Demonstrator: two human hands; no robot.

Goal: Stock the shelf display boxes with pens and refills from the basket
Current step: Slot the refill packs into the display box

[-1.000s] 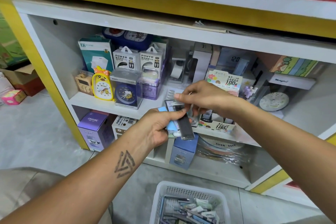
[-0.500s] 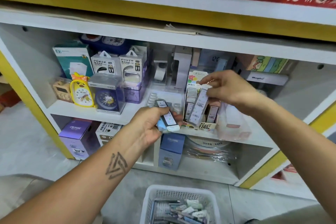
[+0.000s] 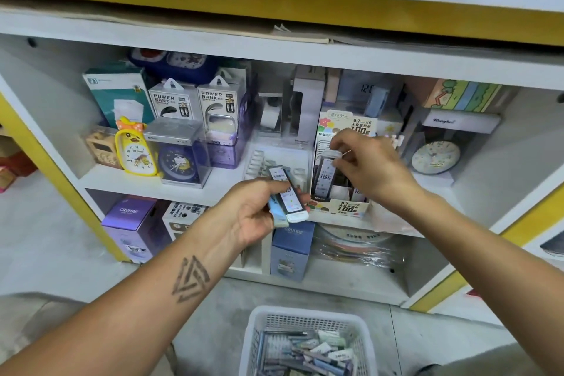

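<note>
Right hand [image 3: 370, 172] pinches a refill case [image 3: 326, 172], lowering it upright into the display box [image 3: 341, 207] at frame centre. Left hand [image 3: 259, 210] grips spare cases [image 3: 288, 198] ready alongside; basket [image 3: 259, 333] waits below.

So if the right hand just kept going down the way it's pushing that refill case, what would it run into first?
Most likely the display box: the right hand holds a refill case upright over its slots, so the case should bottom out inside. Depth is hard to judge.
</note>
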